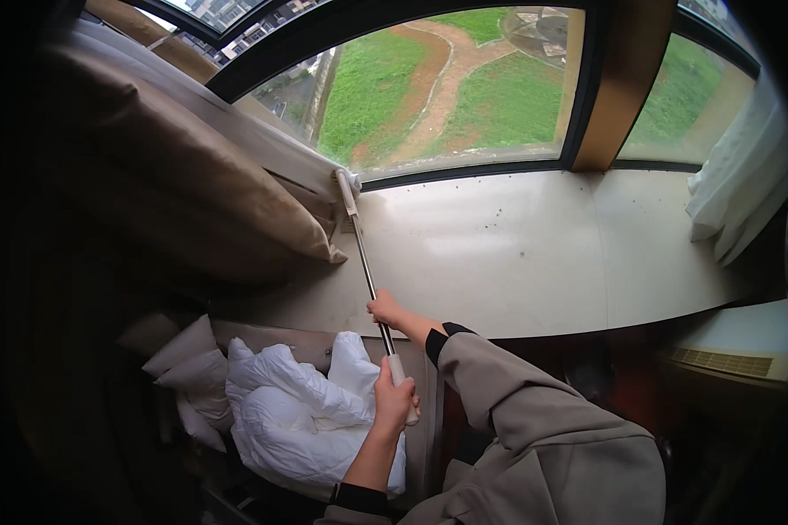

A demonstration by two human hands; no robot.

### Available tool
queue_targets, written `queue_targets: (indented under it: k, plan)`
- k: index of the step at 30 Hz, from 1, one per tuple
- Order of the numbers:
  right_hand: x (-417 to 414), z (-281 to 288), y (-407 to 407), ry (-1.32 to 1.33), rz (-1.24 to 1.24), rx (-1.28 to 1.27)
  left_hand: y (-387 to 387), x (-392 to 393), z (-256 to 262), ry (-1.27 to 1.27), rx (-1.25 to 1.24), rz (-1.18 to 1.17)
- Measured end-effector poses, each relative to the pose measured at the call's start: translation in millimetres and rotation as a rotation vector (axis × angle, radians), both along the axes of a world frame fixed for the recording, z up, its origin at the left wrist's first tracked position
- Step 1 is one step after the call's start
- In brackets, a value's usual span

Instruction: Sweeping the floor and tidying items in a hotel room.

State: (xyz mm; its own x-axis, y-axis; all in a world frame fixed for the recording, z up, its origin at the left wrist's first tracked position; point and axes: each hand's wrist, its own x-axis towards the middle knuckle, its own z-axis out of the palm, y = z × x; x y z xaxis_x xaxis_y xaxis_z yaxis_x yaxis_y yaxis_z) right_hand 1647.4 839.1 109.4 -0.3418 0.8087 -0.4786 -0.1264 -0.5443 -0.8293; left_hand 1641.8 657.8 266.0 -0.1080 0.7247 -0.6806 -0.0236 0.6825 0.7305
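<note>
A cleaning tool with a long metal pole (364, 252) slants across the window sill (473, 262). My left hand (393, 397) is wrapped around its pale end grip (397, 374). Further up, my right hand (384, 308) grips the bare metal shaft. The tool's pale head (348, 180) reaches into the sill's far left corner, beside the window frame and a white curtain; what exactly the head is cannot be made out. Small dark specks (499, 214) are scattered over the pale sill.
A brown curtain (236, 177) hangs close on the left, its lower corner resting on the sill. Below lie a white duvet (302, 407) and pillows (194, 367). At right are a sheer white curtain (738, 170) and a vented white appliance (728, 348). A dark window frame (459, 176) borders the sill.
</note>
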Motion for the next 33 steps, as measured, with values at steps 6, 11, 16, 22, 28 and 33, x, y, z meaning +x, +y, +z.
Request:
queue_targets:
  k: [6,11,16,22,28,33]
  plan:
    - [55,-22,-89,0.232,-0.098,-0.259,-70,-3,-1,0.713,0.221,-0.731]
    - [64,11,-94,0.055,-0.301,-0.151,-61,3,1,0.437,0.110,-0.532]
    - [96,-14,-63,-0.257,-0.280,-0.118,-21,27,-41,0.271,-0.001,-0.433]
    - [149,-33,-121,-0.089,-0.684,-0.098,-29,31,-21,0.466,0.145,-0.972]
    - [115,34,-221,-0.053,-0.665,-0.258,-93,-35,32,0.385,0.091,-1.067]
    - [37,67,-207,-0.061,-0.458,-0.096,-124,-101,39,0.461,0.502,-0.909]
